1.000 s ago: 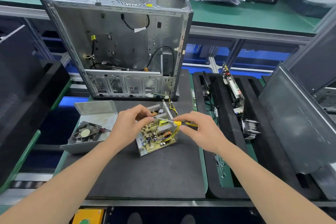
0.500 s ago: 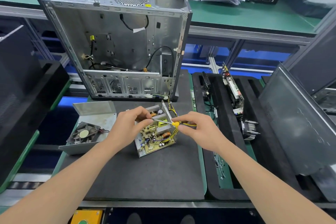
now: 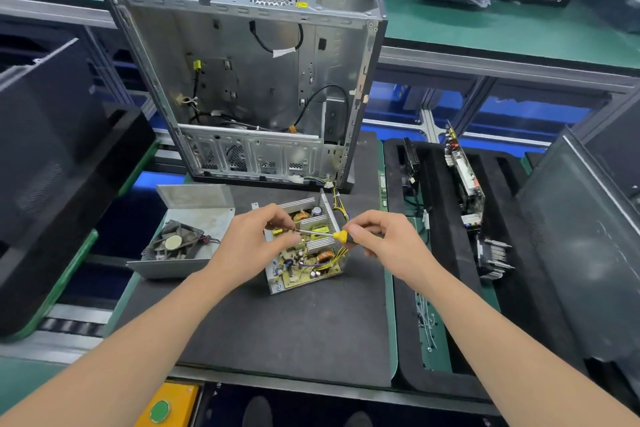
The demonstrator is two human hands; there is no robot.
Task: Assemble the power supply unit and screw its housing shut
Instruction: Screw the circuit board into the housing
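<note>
We see the open computer case [image 3: 249, 80] standing upright beyond both hands, at the far edge of the dark mat on the table [image 3: 294, 329]. The housing cover [image 3: 204, 218], with a fan [image 3: 175, 242] lying in it, sits on the outer side of the left hand [image 3: 256, 246], near it but apart from the power supply unit [image 3: 304, 263]. The unit lies directly beneath the fingers of both hands, with its circuit board, heat sinks and yellow wires uncovered.

The screwdriver [image 3: 325, 234] bridges the two hands above the unit. Its long axis runs almost level, from the yellow handle on the right to the tip on the left. The right hand [image 3: 384, 243] grips the handle, fingers [image 3: 362, 224] curled round it. The left fingers [image 3: 282, 218] are pressed together at the tip of the shaft, pinching there. Whether they hold a screw against the tip is too small to tell.

We judge that the coming move turns on this axis: the shaft lies flat, whereas driving a screw into the unit below calls for it to tip downward. The housing is not yet shut, and the left hand is the nearer to the cover.
</note>
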